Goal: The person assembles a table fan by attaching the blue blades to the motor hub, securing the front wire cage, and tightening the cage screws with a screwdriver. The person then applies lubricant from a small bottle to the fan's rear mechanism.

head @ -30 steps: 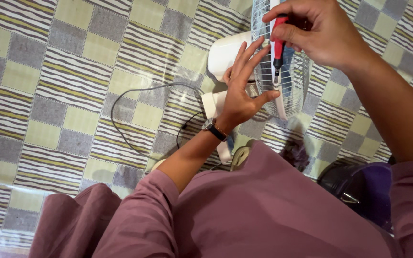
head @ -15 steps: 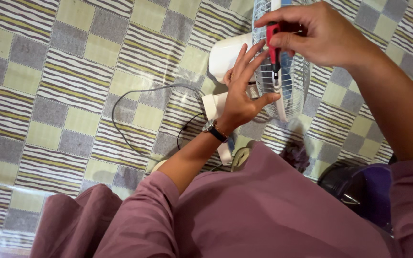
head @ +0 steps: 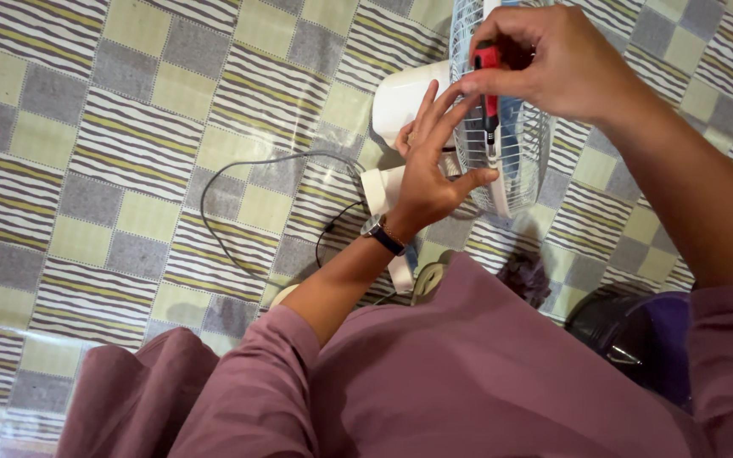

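Observation:
A white electric fan (head: 515, 153) with a wire grille stands on the floor mat in the upper middle. My right hand (head: 553, 64) grips a red-and-black screwdriver (head: 489, 85) from above, its tip down against the grille's rim. My left hand (head: 430, 165) has fingers spread and presses flat on the side of the grille, thumb on the rim just below the screwdriver tip. A wristwatch (head: 381, 232) sits on my left wrist. The white motor housing (head: 400, 97) shows behind my left fingers.
A grey power cord (head: 239, 170) loops across the checked and striped floor mat (head: 112, 127). The fan's white stand and base (head: 396, 263) lie under my left forearm. A dark purple round object (head: 638, 335) sits at right by my mauve sleeve.
My right hand has shifted its fingers on the screwdriver handle, turning it slightly at the same spot. My left hand stays pressed on the grille.

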